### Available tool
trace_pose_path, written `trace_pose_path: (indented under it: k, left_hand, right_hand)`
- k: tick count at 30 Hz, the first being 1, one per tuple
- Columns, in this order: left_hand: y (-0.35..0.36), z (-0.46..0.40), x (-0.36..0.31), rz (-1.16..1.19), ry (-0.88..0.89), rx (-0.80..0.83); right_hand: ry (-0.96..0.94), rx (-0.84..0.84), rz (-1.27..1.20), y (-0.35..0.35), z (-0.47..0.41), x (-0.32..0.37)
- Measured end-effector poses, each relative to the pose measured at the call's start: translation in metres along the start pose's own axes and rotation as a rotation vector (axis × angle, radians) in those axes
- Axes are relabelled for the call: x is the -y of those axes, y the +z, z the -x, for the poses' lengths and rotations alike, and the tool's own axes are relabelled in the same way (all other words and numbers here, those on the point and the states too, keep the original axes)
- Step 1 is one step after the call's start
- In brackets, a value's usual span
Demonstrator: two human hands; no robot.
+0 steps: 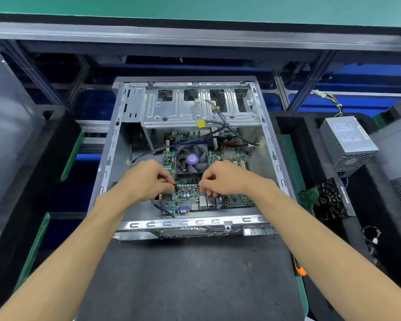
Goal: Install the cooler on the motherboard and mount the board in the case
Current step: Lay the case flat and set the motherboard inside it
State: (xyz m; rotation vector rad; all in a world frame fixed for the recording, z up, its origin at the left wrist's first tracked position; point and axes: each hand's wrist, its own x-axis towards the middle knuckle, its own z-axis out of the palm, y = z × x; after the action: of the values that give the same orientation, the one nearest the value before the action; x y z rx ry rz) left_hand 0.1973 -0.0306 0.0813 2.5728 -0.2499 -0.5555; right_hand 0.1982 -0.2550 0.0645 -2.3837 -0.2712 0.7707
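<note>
Case (273, 156), open: motherboard (232, 200) far edge hidden under drive cage (195, 112); left hand (146, 179) and right hand (225, 179) curled beside cooler (191, 161), pinched items indistinct.

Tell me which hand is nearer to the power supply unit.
Right. The right hand is at the cooler's near right corner, on the power supply unit side; the left hand is farther left.

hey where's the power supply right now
In the head view the power supply sits outside the case, to its right, on the black foam tray, just beyond a black fan part.
</note>
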Motion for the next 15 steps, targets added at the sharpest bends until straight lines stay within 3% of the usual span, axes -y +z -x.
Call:
trace_pose_path:
  k: [10,15]
  left_hand:
    - [0.001,0.002,-0.008,0.406,0.099,-0.148]
    - [-0.001,0.007,-0.012,0.657,0.098,-0.144]
  right_hand:
    - [-0.072,-0.044,0.039,-0.001,0.002,0.003]
    - [-0.174,-0.191,-0.070,-0.004,0.004,0.015]
